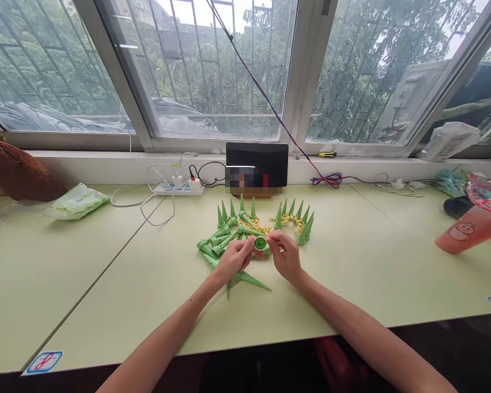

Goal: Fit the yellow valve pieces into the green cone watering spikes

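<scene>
My left hand (236, 255) is closed around a green plastic plant-watering spike (260, 244), its round hollow end turned up toward me. At the right rim of that opening, my right hand (285, 255) pinches thumb and fingertips together; whatever is between them is too small to make out. Loose green spikes (216, 238) lie in a heap beside and under my left hand. Small yellow pieces (265, 230) are scattered just beyond my fingers. Several green cones (306, 228) stand point-up in a curve behind my right hand, with others upright at the back left.
A black screen (257, 158) stands against the sill. To its left are a white power strip (180, 189) and loose cables. A pack of wipes (79, 202) lies at the left, and a pink drink cup (468, 226) leans at the right. A yellow cutter (327, 154) rests on the sill.
</scene>
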Demonstrator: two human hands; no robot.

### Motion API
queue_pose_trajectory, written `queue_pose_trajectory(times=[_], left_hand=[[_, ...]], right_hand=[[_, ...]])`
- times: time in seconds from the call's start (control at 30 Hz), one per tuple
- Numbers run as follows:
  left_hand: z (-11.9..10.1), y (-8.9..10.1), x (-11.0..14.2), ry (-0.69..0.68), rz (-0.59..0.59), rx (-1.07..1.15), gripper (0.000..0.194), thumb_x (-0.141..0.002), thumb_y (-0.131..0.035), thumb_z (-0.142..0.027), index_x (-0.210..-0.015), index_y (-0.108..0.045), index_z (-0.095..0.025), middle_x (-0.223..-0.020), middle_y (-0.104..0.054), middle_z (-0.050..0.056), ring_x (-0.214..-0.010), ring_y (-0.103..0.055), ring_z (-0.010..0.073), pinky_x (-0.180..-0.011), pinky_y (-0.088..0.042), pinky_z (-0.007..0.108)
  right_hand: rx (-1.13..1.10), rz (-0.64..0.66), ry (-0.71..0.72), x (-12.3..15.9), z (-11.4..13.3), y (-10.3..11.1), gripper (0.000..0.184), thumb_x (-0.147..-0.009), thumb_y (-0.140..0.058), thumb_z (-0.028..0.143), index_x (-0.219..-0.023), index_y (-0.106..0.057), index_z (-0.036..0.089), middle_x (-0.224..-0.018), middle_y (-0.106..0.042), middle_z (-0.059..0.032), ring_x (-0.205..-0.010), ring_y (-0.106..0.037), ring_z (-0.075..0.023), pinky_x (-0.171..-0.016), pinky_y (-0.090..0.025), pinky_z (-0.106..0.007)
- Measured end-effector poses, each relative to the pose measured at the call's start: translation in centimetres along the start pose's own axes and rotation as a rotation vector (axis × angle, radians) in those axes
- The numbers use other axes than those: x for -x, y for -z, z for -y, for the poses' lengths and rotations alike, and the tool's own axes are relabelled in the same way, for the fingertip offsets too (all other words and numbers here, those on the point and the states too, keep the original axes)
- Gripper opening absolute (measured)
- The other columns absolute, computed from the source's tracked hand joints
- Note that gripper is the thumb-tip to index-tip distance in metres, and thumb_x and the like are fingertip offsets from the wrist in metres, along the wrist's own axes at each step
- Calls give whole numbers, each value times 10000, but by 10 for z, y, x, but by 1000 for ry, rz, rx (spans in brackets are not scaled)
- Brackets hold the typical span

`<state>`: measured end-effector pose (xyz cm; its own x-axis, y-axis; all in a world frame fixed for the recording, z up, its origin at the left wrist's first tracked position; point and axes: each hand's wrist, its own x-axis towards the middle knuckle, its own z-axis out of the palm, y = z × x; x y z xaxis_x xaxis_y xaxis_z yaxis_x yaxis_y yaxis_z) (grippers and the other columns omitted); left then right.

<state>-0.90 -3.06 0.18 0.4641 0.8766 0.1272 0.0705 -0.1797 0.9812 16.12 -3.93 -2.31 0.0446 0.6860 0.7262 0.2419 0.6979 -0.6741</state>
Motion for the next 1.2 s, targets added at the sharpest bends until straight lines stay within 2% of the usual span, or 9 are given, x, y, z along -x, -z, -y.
queue_pose_trajectory(times=[0.13, 0.3, 0.43, 0.63, 0.73, 0.87, 1.0, 1.1, 1.2], left_hand=[[2, 1, 0, -48, 17, -9, 511, -892, -526, -599, -676, -588, -140, -450, -373, -62, -394, -299, 58, -415, -225, 207], [2, 2, 1, -68, 51, -79, 395, -867, -600, -520, -969, -640, -141, -569, -375, -58, -457, -284, 69, -428, -207, 216], [3, 3, 2, -139, 16, -253, 274, -887, -601, -428, -932, -614, -158, -577, -265, -73, -495, -247, 82, -458, -211, 226], [10, 2, 1, -375, -93, -557, 110, -899, -599, -278, -870, -581, -173, -768, -484, -10, -572, -397, 97, -528, -367, 233], [14, 4, 2, -474, -104, -676, 120, -949, -526, -256, -998, -609, -184, -932, -597, 50, -703, -533, 139, -646, -463, 265], [18, 7, 3, -543, -98, -747, 263, -985, -462, -228, -1217, -588, -233, -1157, -612, 87, -978, -613, 193, -809, -508, 302], [19, 6, 3, -513, -142, -778, 327, -978, -477, -220, -1281, -577, -291, -1204, -604, 61, -776, -621, 137, -710, -508, 269], [14, 2, 2, -421, -204, -726, 322, -949, -536, -251, -1265, -586, -287, -1186, -607, 48, -563, -505, 80, -605, -472, 250], [8, -1, 2, -344, -301, -599, 223, -925, -576, -320, -1112, -637, -213, -1003, -637, 31, -500, -424, 70, -536, -416, 238]], right_hand=[[-9, -6, -29, -1, 0, 0, 176, -962, -524, 260, -807, -582, 199, -734, -577, -10, -602, -507, -126, -527, -449, -237], [7, 9, -43, -2, -1, 2, 171, -955, -523, 247, -799, -571, 196, -711, -549, 0, -614, -493, -125, -533, -440, -225], [27, 30, -55, -3, -2, 3, 174, -947, -527, 240, -784, -566, 193, -703, -541, 3, -611, -483, -123, -535, -435, -222], [53, 49, -79, -4, -2, 2, 182, -933, -534, 247, -764, -570, 193, -686, -559, -3, -597, -493, -130, -533, -438, -235], [60, 49, -94, -4, -2, 1, 176, -931, -533, 253, -773, -582, 192, -690, -576, -11, -599, -506, -138, -538, -445, -245], [69, 60, -139, -3, -4, 0, 188, -931, -537, 272, -771, -589, 188, -664, -565, -7, -568, -478, -135, -524, -423, -254], [53, 68, -184, -2, -4, 0, 194, -938, -540, 293, -784, -591, 186, -653, -554, 2, -547, -466, -130, -512, -403, -256], [55, 41, -186, -3, -2, 0, 191, -948, -532, 294, -798, -582, 189, -667, -557, 3, -558, -482, -131, -524, -412, -255], [74, -22, -163, -3, -1, 0, 169, -959, -520, 280, -828, -581, 194, -701, -579, -6, -601, -521, -139, -558, -443, -257]])
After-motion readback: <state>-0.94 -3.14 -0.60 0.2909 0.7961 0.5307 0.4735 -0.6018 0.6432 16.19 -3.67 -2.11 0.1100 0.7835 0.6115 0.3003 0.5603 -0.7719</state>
